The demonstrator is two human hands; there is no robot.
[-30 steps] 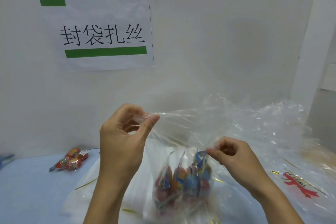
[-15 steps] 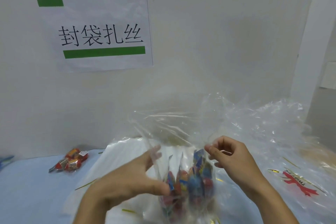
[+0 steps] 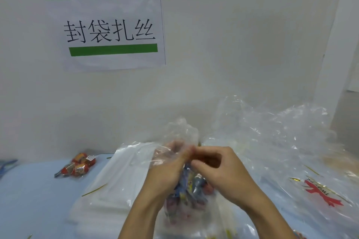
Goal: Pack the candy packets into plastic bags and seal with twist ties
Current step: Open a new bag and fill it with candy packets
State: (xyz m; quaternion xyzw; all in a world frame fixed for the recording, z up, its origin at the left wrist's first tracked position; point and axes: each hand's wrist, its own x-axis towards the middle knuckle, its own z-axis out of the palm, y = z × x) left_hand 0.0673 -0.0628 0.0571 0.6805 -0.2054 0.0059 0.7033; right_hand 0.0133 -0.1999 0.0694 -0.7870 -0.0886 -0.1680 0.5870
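Both hands meet at the bag's neck: the left hand (image 3: 167, 170) and right hand (image 3: 219, 172) pinch the gathered plastic bag (image 3: 180, 134), whose long axis runs 12 to 6 o'clock. Candy packets (image 3: 189, 186) hang just below. A twist tie (image 3: 94, 190) lies on the table (image 3: 29, 200) at 9 o'clock, nearer the left hand.

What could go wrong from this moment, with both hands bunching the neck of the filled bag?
1. Both the left hand and the right hand are busy gripping the bag's neck; reaching for a gold twist tie may let the gather loosen.
2. The candy packets sit high, right under the fingers, so one might get caught in the gather.
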